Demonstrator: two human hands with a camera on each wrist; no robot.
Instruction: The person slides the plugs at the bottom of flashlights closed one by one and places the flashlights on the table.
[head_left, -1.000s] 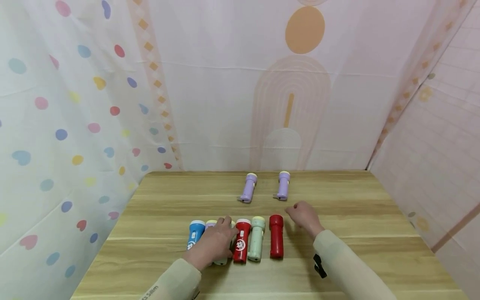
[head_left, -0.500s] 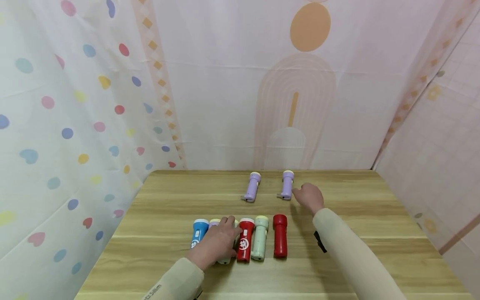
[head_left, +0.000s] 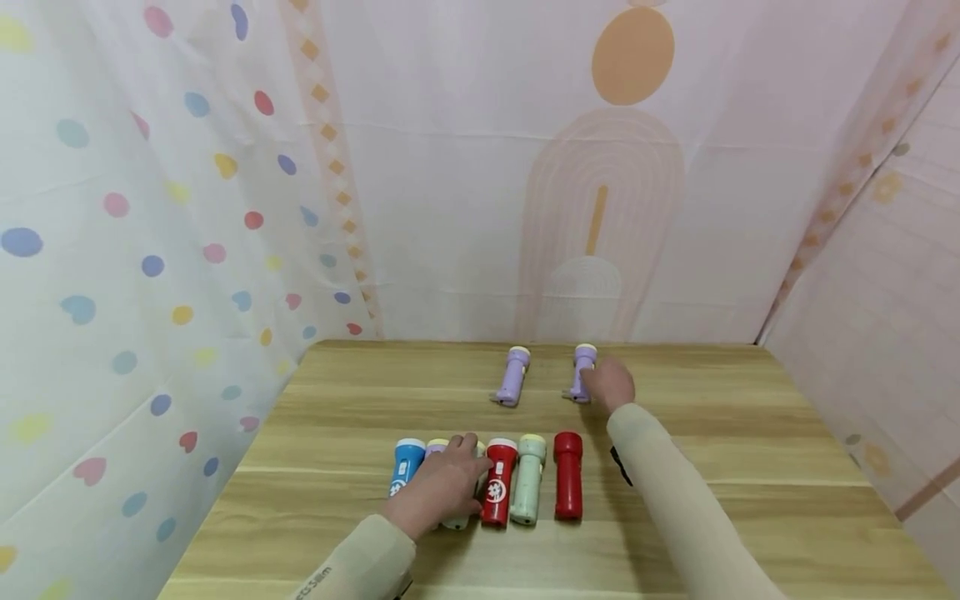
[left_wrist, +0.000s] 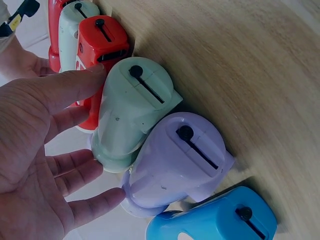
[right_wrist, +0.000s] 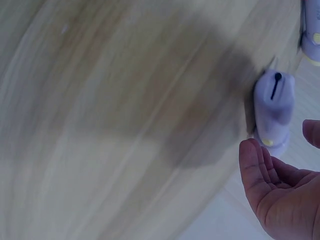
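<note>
My left hand (head_left: pixel 438 490) rests over the front row of flashlights. In the left wrist view its thumb reaches between a red flashlight (left_wrist: pixel 102 37) and a pale green flashlight (left_wrist: pixel 131 102). The fingers lie loosely along the green one's lens end, with one fingertip at a purple flashlight (left_wrist: pixel 175 155). A blue flashlight (head_left: pixel 408 458) lies at the row's left end. My right hand (head_left: pixel 611 386) is beside the right-hand purple flashlight (head_left: pixel 584 363) at the back. In the right wrist view its thumb and fingers are spread apart, close to the flashlight's yellow switch.
Another purple flashlight (head_left: pixel 513 379) stands farther left at the back. A second pale green flashlight (head_left: pixel 528 483) and a plain red flashlight (head_left: pixel 568 479) continue the front row rightward. The wooden table (head_left: pixel 720 450) meets a patterned curtain (head_left: pixel 442 208) behind.
My right hand has moved forward from near the plain red flashlight to the right-hand purple flashlight at the back. The left hand stays over the row; the head view has shifted slightly.
</note>
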